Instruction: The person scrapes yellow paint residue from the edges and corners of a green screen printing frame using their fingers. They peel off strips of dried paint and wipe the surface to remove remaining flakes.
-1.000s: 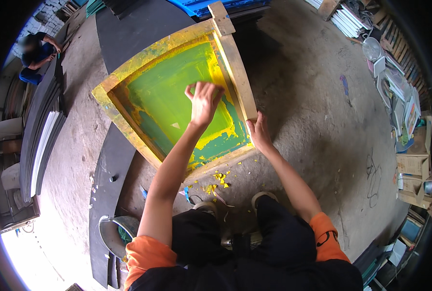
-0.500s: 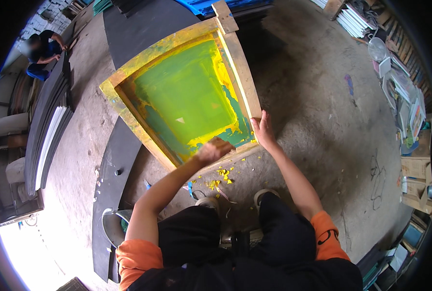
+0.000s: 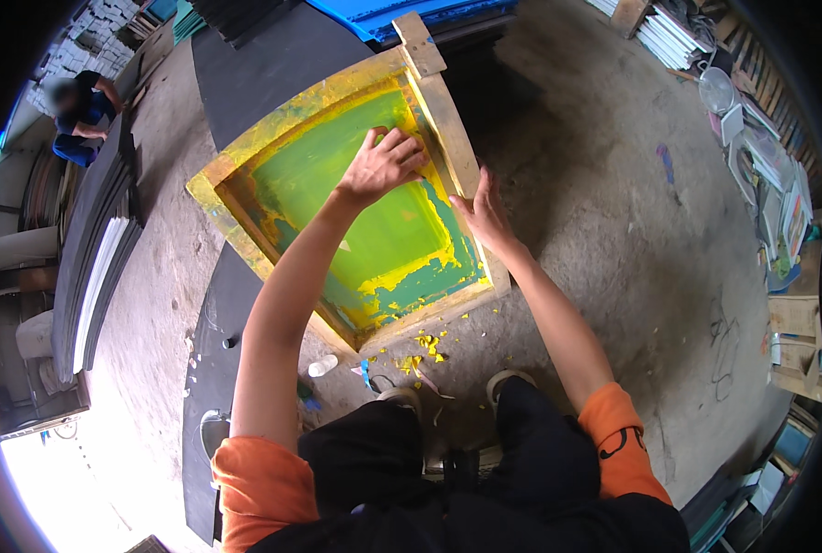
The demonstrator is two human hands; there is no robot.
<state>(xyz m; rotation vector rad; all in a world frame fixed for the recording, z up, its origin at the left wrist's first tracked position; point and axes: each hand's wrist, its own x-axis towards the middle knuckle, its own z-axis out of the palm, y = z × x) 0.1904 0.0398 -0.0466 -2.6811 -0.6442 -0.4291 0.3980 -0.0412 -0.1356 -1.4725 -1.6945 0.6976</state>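
A: Any tips on this? The floor (image 3: pixel 604 240) has a big wooden frame (image 3: pixel 300 118) over it, right in front of the person. Can't tell if it's flat or leaning.

B: Keep that steady first, imo. The screen (image 3: pixel 392 229) inside it is probably the delicate bit, so no digging in with nails. Work the yellow film (image 3: pixel 411 270) from a loose edge, pulling low along the surface.

A: And the hands?

B: Right hand (image 3: pixel 486 214) is laid against the frame's right side, thumb spread away from the fingers. Good spot for bracing, I'd keep it there. Left hand (image 3: pixel 383 166) is over the upper right of the screen, fingers curled; can't tell if they're pinching anything. Light touch there.

A: And the yellow flakes (image 3: pixel 432 346) on the floor?

B: Just below the near edge. I'd keep them off the screen.
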